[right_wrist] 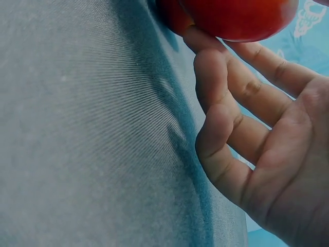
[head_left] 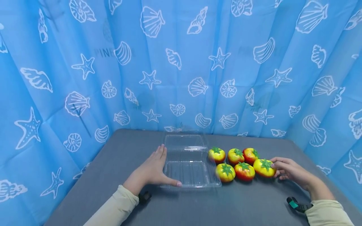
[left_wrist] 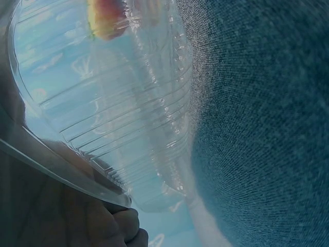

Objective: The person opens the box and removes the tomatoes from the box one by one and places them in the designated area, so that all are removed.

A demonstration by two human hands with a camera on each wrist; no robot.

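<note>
A clear plastic clamshell box (head_left: 185, 185) lies with its lid (head_left: 185, 141) raised at the back. My left hand (head_left: 152, 166) lies along its left side, fingers extended, thumb across the near left corner. The box's ribbed wall (left_wrist: 103, 123) fills much of the left wrist view beside that hand. At the right end of the near row, my right hand (head_left: 291, 172) holds a yellow-red tomato (head_left: 264, 168) with a green leafy top. In the right wrist view its red underside (right_wrist: 241, 18) shows over the bent fingers; most of the thumb is out of frame.
More tomatoes stand in two rows right of the box, among them a yellow one (head_left: 225, 172) against its right side and a redder one (head_left: 244, 171). A grey cloth-covered table (head_left: 198, 207) lies beneath. Blue shell-print curtains (head_left: 181, 62) hang behind and beside it.
</note>
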